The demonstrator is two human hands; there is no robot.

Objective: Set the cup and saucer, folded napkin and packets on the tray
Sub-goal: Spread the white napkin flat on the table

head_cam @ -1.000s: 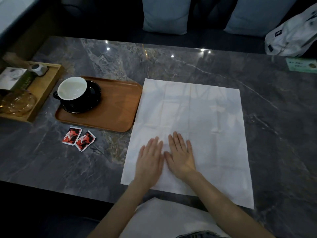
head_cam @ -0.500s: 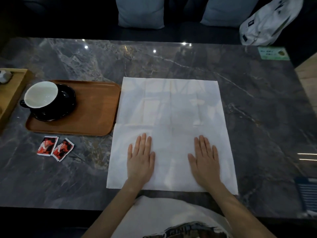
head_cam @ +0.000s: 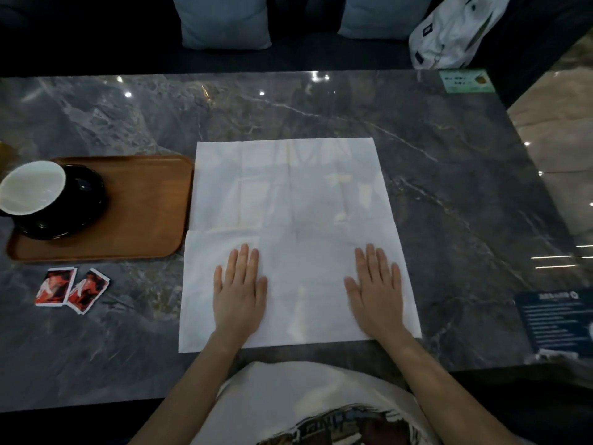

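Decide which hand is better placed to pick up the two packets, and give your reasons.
Left. The left hand lies flat on the napkin on the side nearer the packets; the right hand would probably need to cross over.

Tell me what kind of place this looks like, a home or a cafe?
Probably a cafe or lounge. A dark marble table faces bench seating with cushions, a printed card sits at the table's far edge, and a cup waits on a wooden serving tray.

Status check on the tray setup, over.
Left hand and right hand flat on unfolded napkin, holding nothing. Cup and saucer on tray. Packets on table beside tray. Nothing in the way.
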